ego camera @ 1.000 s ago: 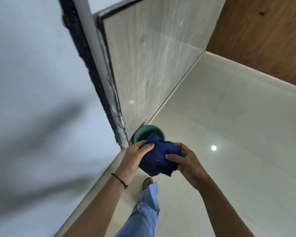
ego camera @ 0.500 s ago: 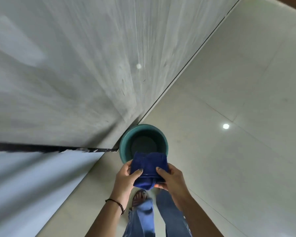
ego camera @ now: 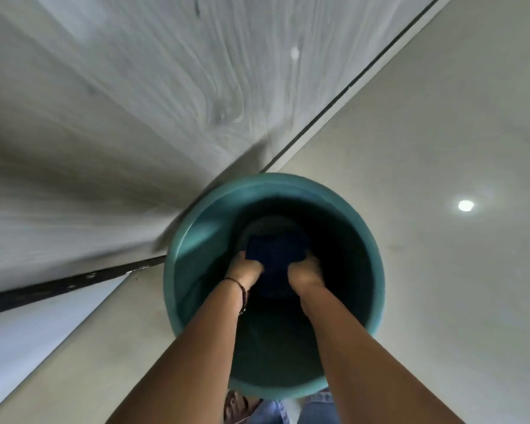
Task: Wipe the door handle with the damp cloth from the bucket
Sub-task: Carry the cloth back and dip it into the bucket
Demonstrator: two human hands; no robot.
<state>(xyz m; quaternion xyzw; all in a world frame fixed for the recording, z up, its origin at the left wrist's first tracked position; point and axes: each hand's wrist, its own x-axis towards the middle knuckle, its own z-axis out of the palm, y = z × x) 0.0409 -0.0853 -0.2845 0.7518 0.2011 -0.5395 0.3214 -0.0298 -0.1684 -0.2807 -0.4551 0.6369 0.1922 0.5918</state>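
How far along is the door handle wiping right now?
Early. Both the left hand and right hand grip the blue cloth deep inside the teal bucket. Left: lift the cloth out and wipe the handle, which isn't in view.

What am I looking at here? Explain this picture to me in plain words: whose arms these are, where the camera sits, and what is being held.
No machine here: a person wears a wide-angle camera on the head, looking down, so the arms reaching in from below are their own. Both reach down into a teal bucket standing on the pale tiled floor, against a grey wood-grain panel. The left hand and right hand each have a grip on a dark blue cloth near the bucket's bottom. A thin bracelet circles the left wrist. No door handle is in view.
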